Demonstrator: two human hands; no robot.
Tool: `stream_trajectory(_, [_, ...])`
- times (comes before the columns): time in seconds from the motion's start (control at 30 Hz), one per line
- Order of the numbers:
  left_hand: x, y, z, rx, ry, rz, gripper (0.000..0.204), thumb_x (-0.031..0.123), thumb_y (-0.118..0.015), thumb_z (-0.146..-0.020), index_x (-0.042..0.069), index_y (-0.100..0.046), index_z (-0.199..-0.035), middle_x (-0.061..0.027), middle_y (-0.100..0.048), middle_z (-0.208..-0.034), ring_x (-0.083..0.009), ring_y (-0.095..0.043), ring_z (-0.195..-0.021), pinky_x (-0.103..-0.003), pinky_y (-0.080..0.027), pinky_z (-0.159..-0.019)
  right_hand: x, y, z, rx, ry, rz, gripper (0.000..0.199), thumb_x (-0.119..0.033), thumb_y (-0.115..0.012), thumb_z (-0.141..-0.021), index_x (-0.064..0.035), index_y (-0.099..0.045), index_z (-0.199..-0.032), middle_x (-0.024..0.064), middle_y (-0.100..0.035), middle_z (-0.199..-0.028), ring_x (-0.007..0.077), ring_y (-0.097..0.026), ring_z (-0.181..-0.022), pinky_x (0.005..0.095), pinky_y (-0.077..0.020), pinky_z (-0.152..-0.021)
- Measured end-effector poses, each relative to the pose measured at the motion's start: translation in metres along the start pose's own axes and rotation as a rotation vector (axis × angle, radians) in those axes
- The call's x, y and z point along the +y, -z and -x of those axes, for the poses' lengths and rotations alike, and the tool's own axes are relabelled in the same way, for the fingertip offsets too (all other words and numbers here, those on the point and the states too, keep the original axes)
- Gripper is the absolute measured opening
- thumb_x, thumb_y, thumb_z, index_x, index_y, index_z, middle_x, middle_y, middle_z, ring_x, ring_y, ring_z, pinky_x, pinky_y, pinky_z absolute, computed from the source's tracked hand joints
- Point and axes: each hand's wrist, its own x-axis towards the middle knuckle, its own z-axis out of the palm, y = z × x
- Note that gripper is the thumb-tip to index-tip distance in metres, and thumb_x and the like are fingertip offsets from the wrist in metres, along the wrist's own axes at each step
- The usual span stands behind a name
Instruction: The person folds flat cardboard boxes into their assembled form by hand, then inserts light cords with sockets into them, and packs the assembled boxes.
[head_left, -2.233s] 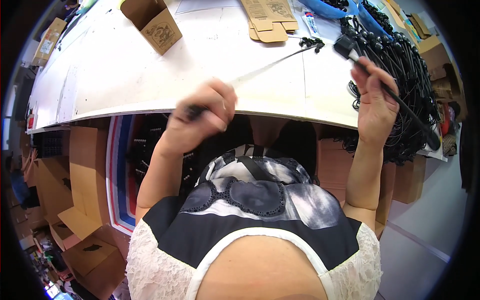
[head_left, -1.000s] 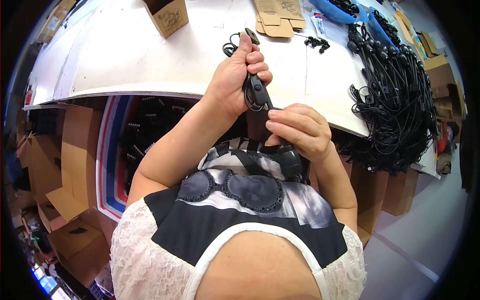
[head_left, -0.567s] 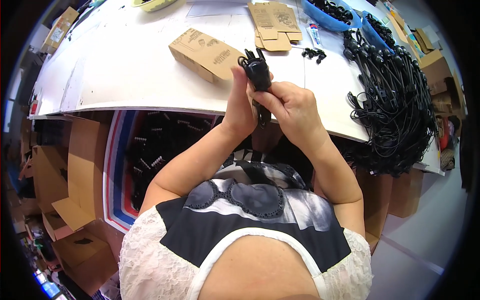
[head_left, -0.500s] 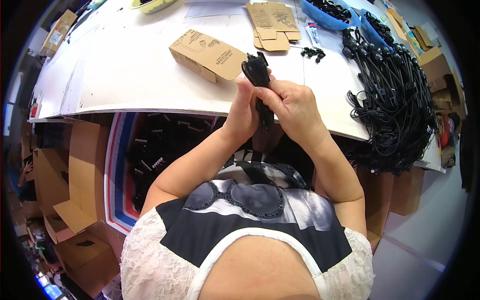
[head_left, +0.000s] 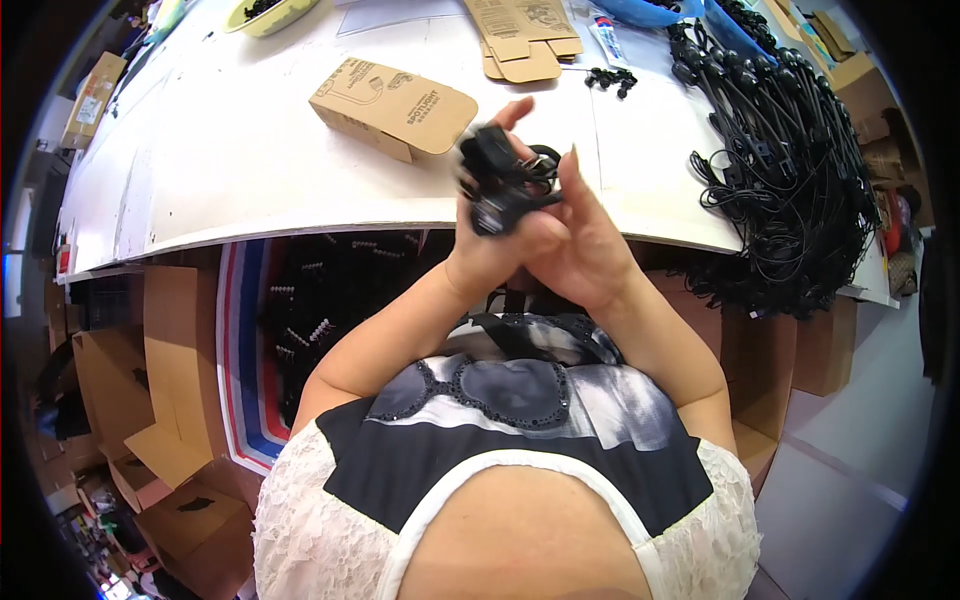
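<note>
A black corded lamp (head_left: 510, 182), its cord gathered in loops, is held up over the table's front edge and blurred by motion. My left hand (head_left: 478, 240) is closed around it from the left, with fingertips showing past its far side. Right beside it, my right hand (head_left: 590, 235) has its fingers stretched upward, close to the cord loops. Whether the right palm touches the lamp is hard to make out. Just beyond the hands, a brown printed carton (head_left: 395, 105) lies on the white table (head_left: 220, 150) with a flap folded out.
Flattened cartons (head_left: 522, 45), a small tube (head_left: 607, 42) and little black parts (head_left: 611, 80) lie farther back. Black corded lamps (head_left: 780, 170) hang off the right edge. Blue bowls (head_left: 645, 10) and a yellow bowl (head_left: 285, 18) stand behind; open boxes (head_left: 175, 350) sit lower left.
The lamp went from upright between both hands to tilted and lower in my left hand. My right hand has loosened, its fingers now extended. The view has shifted slightly.
</note>
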Motion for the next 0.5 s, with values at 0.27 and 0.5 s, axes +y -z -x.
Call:
stream_trajectory(0.27, [0.009,0.017,-0.009,-0.169,-0.155,-0.516,0.093,0.037,-0.087,-0.044,0.010,-0.042,-0.121,-0.0237,-0.001,-0.143,-0.0353,-0.007,-0.135,-0.047,-0.022,-0.105,-0.019,-0.004,-0.026,-0.062,0.347,-0.325,0.027,-0.033,-0.062,-0.082,-0.0092,-0.058,-0.092,0.0039,-0.061,-0.088,0.0177,-0.058,-0.089,0.0364,-0.0469,-0.087])
stream_trajectory(0.5, [0.065,0.121,-0.067,-0.518,0.131,-1.748,0.126,0.023,-0.087,-0.032,0.032,-0.021,-0.139,-0.0071,-0.018,-0.146,-0.0303,-0.008,-0.136,-0.051,-0.008,-0.110,-0.066,-0.001,-0.035,0.159,0.495,0.206,0.027,-0.032,-0.068,-0.078,-0.0068,-0.058,-0.081,0.0064,-0.060,-0.079,0.0172,-0.057,-0.079,0.0334,-0.0468,-0.078])
